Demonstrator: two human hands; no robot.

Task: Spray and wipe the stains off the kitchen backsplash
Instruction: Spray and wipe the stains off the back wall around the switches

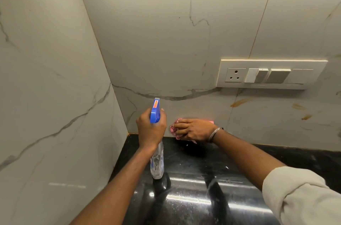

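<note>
Left hand: your left hand (150, 128) grips the spray bottle (157, 165) at its neck, fingers curled round it just under the blue trigger head.
Spray bottle: upright with a clear body, near the back left corner of the counter (193, 178); you cannot tell whether its base touches.
Right hand: your right hand (193, 129) holds the bunched pink cloth (173, 128), fingers curled over it.
Cloth: pressed to the backsplash (166, 49) just above the counter's back edge.
Stains: orange-brown stains (239, 102) on the backsplash below the switch panel (269, 74), right of the cloth and apart from it.
Wrist: a metal bangle (214, 134) on your right wrist.
</note>
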